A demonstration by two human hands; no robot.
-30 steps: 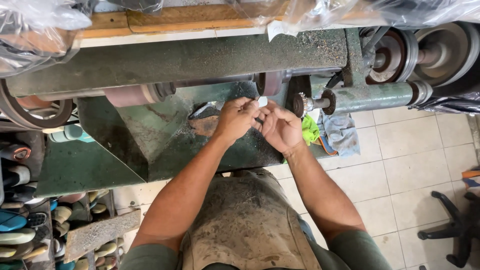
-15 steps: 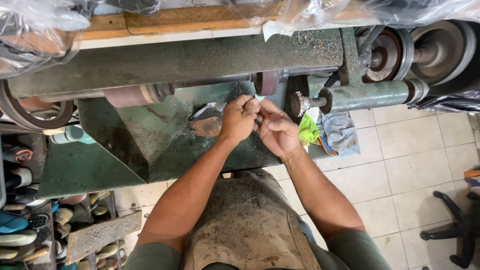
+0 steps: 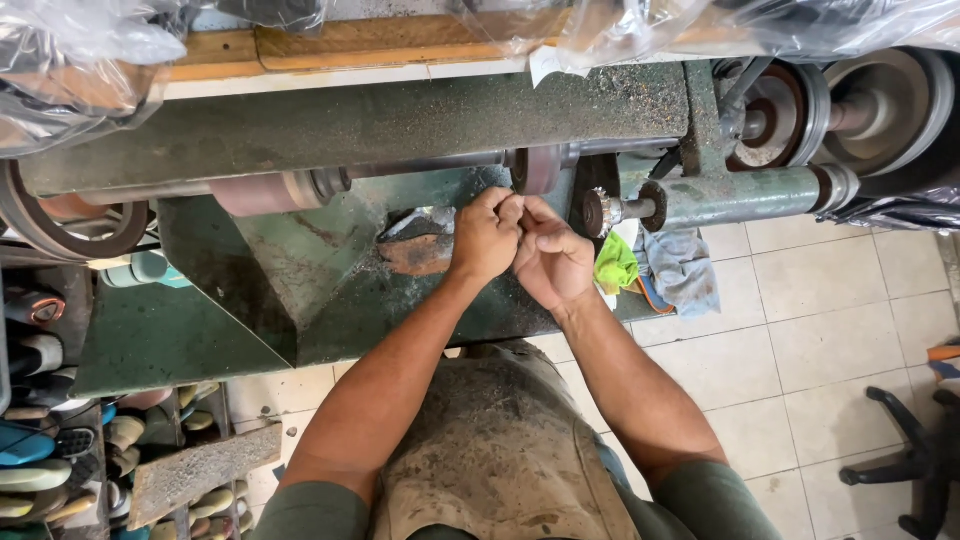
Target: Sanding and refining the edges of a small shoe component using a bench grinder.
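My left hand (image 3: 487,235) and my right hand (image 3: 552,262) are pressed together in front of a green finishing machine (image 3: 380,125). All fingertips pinch at one spot just below the dark grinding wheel (image 3: 540,168). Whatever small piece they grip is hidden by the fingers. A small toothed brush head (image 3: 600,212) on a short shaft sits just right of my right hand. A worn brown apron (image 3: 490,450) covers my lap below the forearms.
A pink-brown sanding drum (image 3: 262,192) sits on the long shaft at left. Big wheels (image 3: 885,95) turn at the right end. A yellow-green cloth (image 3: 615,265) and a grey-blue rag (image 3: 685,270) hang below. Shoes fill racks (image 3: 40,440) at left; a chair base (image 3: 910,460) stands right.
A small pale round piece showed between the fingertips one second ago; the fingers now cover it. Both hands have closed together and shifted slightly up toward the wheel.
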